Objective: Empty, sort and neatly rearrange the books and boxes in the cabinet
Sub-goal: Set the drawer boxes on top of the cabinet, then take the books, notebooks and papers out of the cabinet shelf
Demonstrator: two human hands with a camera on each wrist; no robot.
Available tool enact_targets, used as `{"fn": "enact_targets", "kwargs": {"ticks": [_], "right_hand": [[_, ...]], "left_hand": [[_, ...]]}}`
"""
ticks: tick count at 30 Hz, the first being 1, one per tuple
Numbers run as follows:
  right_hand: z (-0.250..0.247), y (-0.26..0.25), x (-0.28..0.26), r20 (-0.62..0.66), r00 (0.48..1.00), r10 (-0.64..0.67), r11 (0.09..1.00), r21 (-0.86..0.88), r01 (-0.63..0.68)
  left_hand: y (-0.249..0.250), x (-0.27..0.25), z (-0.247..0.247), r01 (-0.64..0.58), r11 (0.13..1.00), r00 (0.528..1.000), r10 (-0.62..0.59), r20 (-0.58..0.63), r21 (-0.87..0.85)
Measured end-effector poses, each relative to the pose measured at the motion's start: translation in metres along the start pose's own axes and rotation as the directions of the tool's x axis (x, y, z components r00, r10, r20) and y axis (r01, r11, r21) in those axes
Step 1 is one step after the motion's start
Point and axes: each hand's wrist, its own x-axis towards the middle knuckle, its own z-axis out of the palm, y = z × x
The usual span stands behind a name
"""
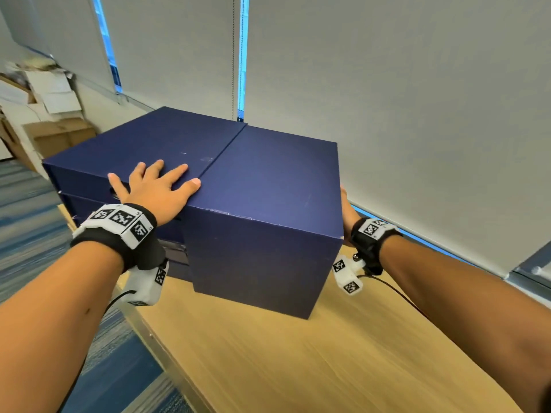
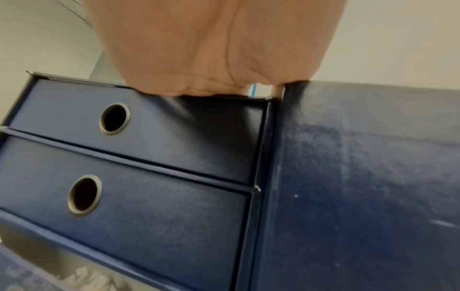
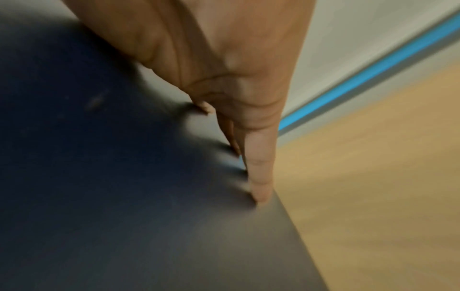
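Observation:
Two navy boxes stand side by side on the wooden cabinet top (image 1: 268, 353). The left one is a drawer box (image 1: 143, 144) with two drawers, each with a round finger hole (image 2: 115, 119). The right one is a plain navy box (image 1: 268, 186), its front face nearer me. My left hand (image 1: 155, 186) lies flat with spread fingers on the drawer box's top, thumb against the plain box's edge. My right hand (image 1: 347, 210) presses straight fingers (image 3: 260, 177) flat on the plain box's right side (image 3: 124, 196); most of it is hidden in the head view.
Grey roller blinds (image 1: 417, 99) hang close behind the boxes, with a bead chain (image 1: 233, 55) between them. Cardboard boxes and papers (image 1: 59, 126) are piled at the far left. Blue striped carpet (image 1: 26, 228) lies left of the cabinet edge.

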Motion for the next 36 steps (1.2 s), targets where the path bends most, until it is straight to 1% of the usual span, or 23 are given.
{"fn": "enact_targets", "kwargs": {"ticks": [2, 5, 7, 9, 11, 12, 13, 14, 15, 17, 19, 21, 23, 25, 28, 30, 32, 34, 36], "right_hand": [[-0.004, -0.004, 0.004, -0.017, 1.0, 0.005, 0.988, -0.153, -0.007], [-0.008, 0.001, -0.024, -0.107, 0.993, -0.047, 0.918, -0.397, 0.001], [-0.016, 0.015, -0.047, -0.091, 0.994, -0.054, 0.883, -0.47, 0.005], [-0.028, 0.037, -0.072, -0.06, 0.998, -0.037, 0.86, -0.51, 0.001], [-0.043, 0.064, -0.101, -0.033, 0.999, -0.025, 0.842, -0.539, 0.004], [-0.054, 0.082, -0.123, -0.014, 1.0, -0.025, 0.828, -0.56, 0.013], [-0.063, 0.098, -0.143, 0.015, 1.0, -0.007, 0.812, -0.584, 0.014], [-0.075, 0.119, -0.168, 0.041, 0.999, 0.022, 0.794, -0.608, 0.008], [-0.085, 0.137, -0.191, 0.066, 0.996, 0.054, 0.776, -0.631, 0.0], [-0.107, 0.174, -0.244, 0.073, 0.992, 0.102, 0.751, -0.66, -0.029], [-0.129, 0.212, -0.295, 0.057, 0.992, 0.113, 0.714, -0.699, -0.041], [-0.145, 0.245, -0.338, 0.055, 0.991, 0.118, 0.681, -0.731, -0.041], [-0.163, 0.28, -0.382, 0.056, 0.99, 0.127, 0.692, -0.72, -0.048], [-0.178, 0.313, -0.426, 0.036, 0.99, 0.135, 0.711, -0.7, -0.071], [-0.196, 0.355, -0.486, -0.02, 0.993, 0.118, 0.76, -0.642, -0.103], [-0.203, 0.381, -0.521, -0.062, 0.992, 0.109, 0.8, -0.587, -0.124], [-0.201, 0.409, -0.552, -0.098, 0.987, 0.129, 0.823, -0.544, -0.161], [-0.195, 0.439, -0.576, -0.128, 0.978, 0.166, 0.836, -0.507, -0.209], [-0.186, 0.467, -0.594, -0.163, 0.964, 0.209, 0.846, -0.464, -0.262]], "left_hand": [[0.001, 0.003, -0.002, 0.017, 1.0, 1.0, -0.017, 0.011, 0.009], [0.004, 0.002, -0.002, 0.02, 1.0, 0.999, -0.02, 0.032, 0.011], [0.007, -0.003, 0.001, 0.022, 0.998, 1.0, -0.022, 0.01, -0.062], [0.016, -0.02, 0.006, 0.012, 0.983, 0.999, -0.019, -0.04, -0.183], [0.033, -0.05, 0.014, -0.014, 0.94, 0.992, -0.028, -0.119, -0.34], [0.044, -0.074, 0.02, -0.052, 0.906, 0.988, -0.015, -0.155, -0.421], [0.054, -0.099, 0.024, -0.094, 0.871, 0.983, 0.005, -0.182, -0.483], [0.065, -0.128, 0.033, -0.138, 0.836, 0.982, 0.045, -0.185, -0.531], [0.074, -0.155, 0.041, -0.176, 0.801, 0.982, 0.101, -0.16, -0.573], [0.094, -0.216, 0.063, -0.199, 0.728, 0.971, 0.239, -0.028, -0.656], [0.11, -0.28, 0.088, -0.191, 0.69, 0.932, 0.351, 0.091, -0.698], [0.122, -0.336, 0.109, -0.167, 0.677, 0.893, 0.411, 0.181, -0.716], [0.133, -0.393, 0.127, -0.138, 0.675, 0.847, 0.46, 0.267, -0.724], [0.142, -0.445, 0.137, -0.125, 0.701, 0.795, 0.494, 0.352, -0.702], [0.154, -0.51, 0.137, -0.151, 0.719, 0.691, 0.568, 0.447, -0.678], [0.161, -0.548, 0.136, -0.197, 0.708, 0.617, 0.628, 0.475, -0.679], [0.163, -0.579, 0.14, -0.252, 0.703, 0.54, 0.672, 0.506, -0.665], [0.158, -0.601, 0.149, -0.277, 0.721, 0.468, 0.678, 0.567, -0.635], [0.145, -0.618, 0.164, -0.284, 0.772, 0.403, 0.634, 0.66, -0.568]]}}
